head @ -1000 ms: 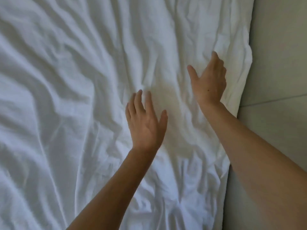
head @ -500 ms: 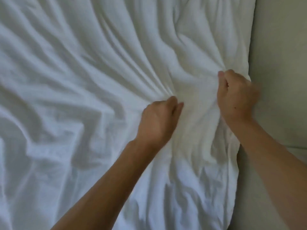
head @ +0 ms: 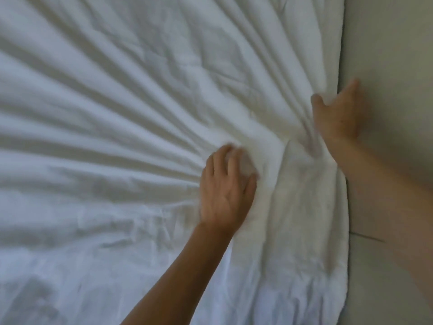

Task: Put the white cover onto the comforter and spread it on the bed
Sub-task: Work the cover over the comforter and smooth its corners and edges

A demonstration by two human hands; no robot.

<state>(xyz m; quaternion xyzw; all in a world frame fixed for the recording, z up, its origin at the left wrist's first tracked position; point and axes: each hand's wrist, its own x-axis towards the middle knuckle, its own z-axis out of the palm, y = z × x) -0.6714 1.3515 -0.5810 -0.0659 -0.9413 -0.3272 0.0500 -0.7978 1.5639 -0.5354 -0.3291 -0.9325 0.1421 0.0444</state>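
Pale grey-green floor (head: 386,43) along the right side, one thin seam line (head: 365,236), soft dim light

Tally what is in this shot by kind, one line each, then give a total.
Hands: 2, the left hand and the right hand, both gripping bunched fabric
White covers: 1, the white cover, creased in folds that fan out from the grips
Pale surfaces beside the bedding: 1, the pale surface along the right edge
Total: 4
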